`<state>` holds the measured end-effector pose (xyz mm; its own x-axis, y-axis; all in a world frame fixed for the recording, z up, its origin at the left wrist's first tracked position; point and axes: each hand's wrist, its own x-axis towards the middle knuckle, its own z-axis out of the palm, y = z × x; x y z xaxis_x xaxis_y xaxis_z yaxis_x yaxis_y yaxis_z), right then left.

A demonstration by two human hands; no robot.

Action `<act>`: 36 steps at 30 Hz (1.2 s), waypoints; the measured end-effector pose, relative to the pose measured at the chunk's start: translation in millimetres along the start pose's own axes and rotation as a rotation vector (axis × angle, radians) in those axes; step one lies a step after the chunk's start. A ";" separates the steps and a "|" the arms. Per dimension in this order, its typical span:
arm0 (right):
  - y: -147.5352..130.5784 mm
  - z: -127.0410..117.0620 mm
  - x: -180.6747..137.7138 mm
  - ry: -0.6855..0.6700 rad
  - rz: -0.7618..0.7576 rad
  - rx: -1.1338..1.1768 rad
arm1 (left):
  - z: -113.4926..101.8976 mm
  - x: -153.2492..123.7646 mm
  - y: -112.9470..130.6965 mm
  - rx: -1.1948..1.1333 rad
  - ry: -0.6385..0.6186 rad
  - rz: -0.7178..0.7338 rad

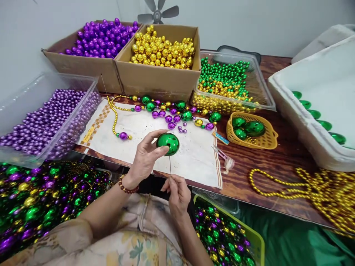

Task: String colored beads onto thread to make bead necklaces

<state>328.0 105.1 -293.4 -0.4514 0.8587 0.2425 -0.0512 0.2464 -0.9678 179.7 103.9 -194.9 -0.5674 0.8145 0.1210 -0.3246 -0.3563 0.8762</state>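
My left hand (145, 157), with a beaded bracelet (128, 185) on its wrist, grips a large shiny green ball (169, 143) between thumb and fingers. Below it, my right hand (177, 194) pinches a long thin needle (170, 166). The needle stands upright and its top meets the underside of the ball; how far it goes in is hidden. Both hands are over the front edge of a white towel (138, 147). Behind them a string of gold, green and purple beads (181, 106) lies across the towel, with loose purple balls (168, 119) close to it.
Boxes of purple (105, 38) and gold balls (161, 50) stand at the back. A clear bin of purple beads (47, 122) is left; a yellow basket (269, 142), small scissors (220, 152), gold bead strands (318, 192) and a white foam box (305, 144) are right.
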 end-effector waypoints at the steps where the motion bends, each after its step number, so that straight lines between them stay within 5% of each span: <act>1: -1.2 1.0 1.4 -0.001 0.004 -0.002 | -0.2 -0.3 -0.9 0.006 -0.009 -0.009; 15: 3.0 -1.3 13.4 -0.094 -0.105 -0.038 | 1.0 -8.6 3.2 0.183 0.002 0.103; 28: 3.3 -0.4 -2.0 -0.140 -0.146 -0.098 | -7.9 10.2 1.9 -0.067 0.100 -0.027; 36: 12.0 6.6 -11.0 -0.040 -0.154 -0.098 | -3.8 10.0 -3.9 -0.101 0.052 -0.042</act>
<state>326.4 95.7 -308.1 -0.4804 0.7891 0.3828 -0.0367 0.4180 -0.9077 172.4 111.7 -198.9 -0.5894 0.8057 0.0580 -0.4219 -0.3683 0.8285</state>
